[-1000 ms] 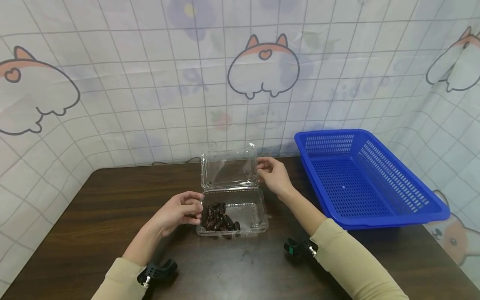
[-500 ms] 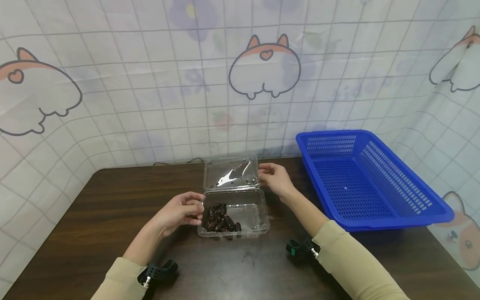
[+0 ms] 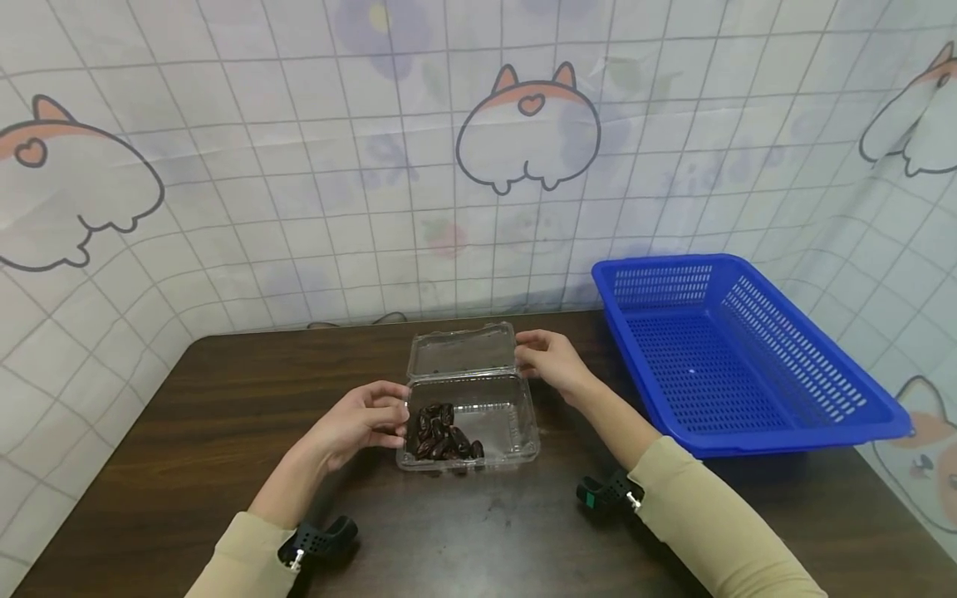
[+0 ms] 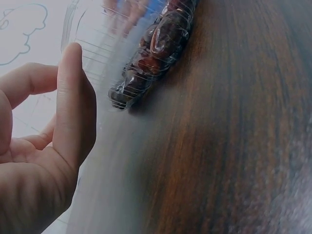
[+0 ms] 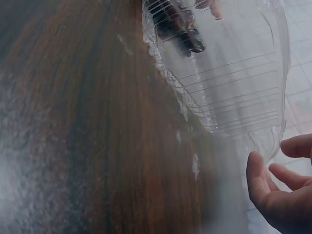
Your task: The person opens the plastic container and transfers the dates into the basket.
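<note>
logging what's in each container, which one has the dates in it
The clear plastic box: dark dates lie in its left part, whereas the blue basket to its right shows nothing inside.

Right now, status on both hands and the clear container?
Left hand by clear container, right hand by its lid; grips unclear. Container open, dark dates heaped in its left part. Blue basket to the right, not in the way.

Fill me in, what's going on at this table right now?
A person is busy with a clear plastic box on the table: left hand at its left side, right hand by the open lid's right edge. Whether either grips is hard to tell. Dark fruits, apparently dates, lie toward the left in the box. A blue basket stands to the right.
</note>
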### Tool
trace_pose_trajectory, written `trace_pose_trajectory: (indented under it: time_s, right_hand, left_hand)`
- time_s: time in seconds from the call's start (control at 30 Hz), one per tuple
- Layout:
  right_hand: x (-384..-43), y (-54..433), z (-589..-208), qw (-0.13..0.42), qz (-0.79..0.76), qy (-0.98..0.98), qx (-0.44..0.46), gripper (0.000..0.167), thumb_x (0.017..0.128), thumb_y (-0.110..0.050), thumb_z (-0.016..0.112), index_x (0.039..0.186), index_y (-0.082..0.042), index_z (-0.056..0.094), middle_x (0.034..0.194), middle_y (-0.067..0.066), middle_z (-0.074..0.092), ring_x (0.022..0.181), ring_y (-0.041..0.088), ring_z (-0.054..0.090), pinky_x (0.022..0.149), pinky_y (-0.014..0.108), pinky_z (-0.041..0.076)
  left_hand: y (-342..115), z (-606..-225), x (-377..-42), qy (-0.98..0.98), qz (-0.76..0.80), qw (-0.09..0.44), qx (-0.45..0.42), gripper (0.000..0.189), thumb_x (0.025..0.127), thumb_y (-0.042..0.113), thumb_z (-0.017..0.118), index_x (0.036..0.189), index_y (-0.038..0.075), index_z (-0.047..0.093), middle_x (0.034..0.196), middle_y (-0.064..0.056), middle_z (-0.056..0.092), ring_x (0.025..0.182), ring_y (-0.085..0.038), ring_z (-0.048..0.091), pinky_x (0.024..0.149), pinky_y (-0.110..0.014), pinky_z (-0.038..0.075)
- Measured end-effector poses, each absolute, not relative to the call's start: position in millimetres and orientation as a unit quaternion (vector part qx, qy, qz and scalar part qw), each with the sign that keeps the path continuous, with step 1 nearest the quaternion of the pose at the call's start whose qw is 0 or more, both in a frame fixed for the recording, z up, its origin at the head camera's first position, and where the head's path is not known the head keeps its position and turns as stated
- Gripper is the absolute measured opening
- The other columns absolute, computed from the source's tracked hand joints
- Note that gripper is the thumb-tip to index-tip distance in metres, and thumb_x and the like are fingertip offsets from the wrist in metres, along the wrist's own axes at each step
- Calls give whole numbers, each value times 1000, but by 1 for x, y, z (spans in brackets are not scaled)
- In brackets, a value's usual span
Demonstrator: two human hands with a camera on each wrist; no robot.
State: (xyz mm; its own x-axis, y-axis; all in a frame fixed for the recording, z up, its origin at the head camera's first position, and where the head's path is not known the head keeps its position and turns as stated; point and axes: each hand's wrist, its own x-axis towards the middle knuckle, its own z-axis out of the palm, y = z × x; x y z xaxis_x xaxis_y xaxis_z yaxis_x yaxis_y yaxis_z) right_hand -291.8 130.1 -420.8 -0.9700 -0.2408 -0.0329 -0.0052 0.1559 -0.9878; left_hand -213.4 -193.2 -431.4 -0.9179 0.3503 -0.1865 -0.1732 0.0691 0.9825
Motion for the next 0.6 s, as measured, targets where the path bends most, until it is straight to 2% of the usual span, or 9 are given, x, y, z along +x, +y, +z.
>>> trace_pose_trajectory:
  time_s: [0.27,0.47,0.6]
  right_hand:
    - [-291,137,-425,95,-609,782,-89,42,104,-8,56,143,8,50,130,26,57,113,35,61,97,44,55]
    - [-286,139,-421,64,-582,805,-95,40,105,-10,57,141,6,51,134,25,55,119,37,58,99,51,53]
    - [-282,139,-417,44,-567,815,-106,38,105,-10,58,139,6,53,133,24,56,120,36,57,98,51,53]
  left_hand:
    - [-192,-433,-214,702,681,196,64,47,100,2,61,140,-12,39,98,-11,61,80,-18,62,74,-33,62]
    - [-192,-431,-215,705,680,194,60,47,100,2,62,139,-12,40,96,-10,61,79,-18,62,74,-33,62]
    - [-192,-430,-214,704,681,194,57,47,99,2,62,138,-11,40,95,-9,61,79,-18,62,73,-33,62]
